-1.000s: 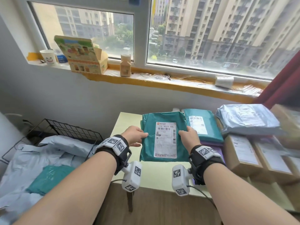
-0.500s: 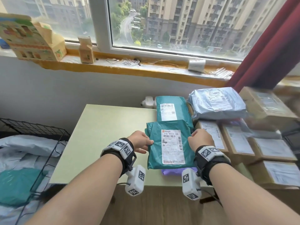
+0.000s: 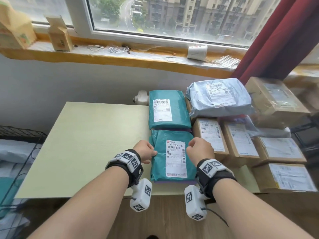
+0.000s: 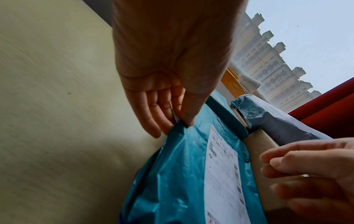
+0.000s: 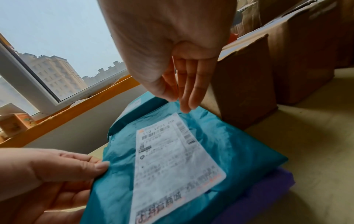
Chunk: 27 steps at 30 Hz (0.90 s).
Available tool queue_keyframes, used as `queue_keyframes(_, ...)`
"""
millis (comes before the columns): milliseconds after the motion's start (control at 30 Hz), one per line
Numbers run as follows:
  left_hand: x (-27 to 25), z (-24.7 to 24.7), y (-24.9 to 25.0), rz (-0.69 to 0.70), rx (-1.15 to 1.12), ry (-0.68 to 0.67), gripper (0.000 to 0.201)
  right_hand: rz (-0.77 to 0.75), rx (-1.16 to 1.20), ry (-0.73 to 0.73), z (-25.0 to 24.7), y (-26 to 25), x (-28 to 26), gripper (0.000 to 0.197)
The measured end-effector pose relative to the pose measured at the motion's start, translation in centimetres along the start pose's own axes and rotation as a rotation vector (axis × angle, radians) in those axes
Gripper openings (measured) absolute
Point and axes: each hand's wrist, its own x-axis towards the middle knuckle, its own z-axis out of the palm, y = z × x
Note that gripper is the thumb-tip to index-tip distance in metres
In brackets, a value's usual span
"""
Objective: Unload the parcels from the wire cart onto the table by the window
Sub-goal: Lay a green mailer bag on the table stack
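Note:
A teal parcel [image 3: 159,168] with a white label lies flat on a purple parcel [image 3: 172,182] near the front edge of the pale table [image 3: 86,144]. My left hand [image 3: 145,150] pinches its left edge, thumb on top and fingers underneath [image 4: 176,121]. My right hand [image 3: 198,149] hovers just above the parcel's right edge with fingers relaxed [image 5: 180,103], holding nothing. The wire cart [image 3: 22,135] stands at the far left with a pale bag [image 3: 13,150] and a teal parcel [image 3: 6,187] inside.
Behind lies another teal parcel [image 3: 177,109]. To the right are a grey poly bag [image 3: 219,99] and several labelled cardboard boxes [image 3: 210,135], one right against the held parcel. The windowsill [image 3: 120,56] carries small cartons. The table's left half is bare.
The teal parcel came down from in front of me onto the purple parcel. My right hand has let go of its right edge; my left hand still pinches the left edge.

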Motion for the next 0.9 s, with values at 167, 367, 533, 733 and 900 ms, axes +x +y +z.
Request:
queue_keyframes(167, 0.4, 0.7, 0.2, -0.055, -0.061, -0.017, 0.019, -0.084, -0.025, -0.030, 0.2, -0.5, 0.6, 0.020)
queue_keyframes(367, 0.4, 0.6, -0.4, -0.123, -0.110, -0.040, 0.017, -0.110, 0.003, -0.134, 0.8, -1.2, 1.2, 0.024)
queue_keyframes(533, 0.2, 0.8, -0.7, -0.132, -0.112, -0.060, 0.014, -0.155, -0.044, -0.331, 1.9, -1.0, 1.1, 0.036)
queue_keyframes(733, 0.0, 1.1, -0.4, -0.122, -0.128, -0.053, 0.014, -0.211, -0.019, -0.404, 2.5, -0.8, 1.1, 0.038)
queue_keyframes(900, -0.5, 1.0, -0.1, -0.124, -0.088, -0.052, 0.010, -0.215, 0.014, -0.383, 2.4, -0.4, 1.4, 0.037)
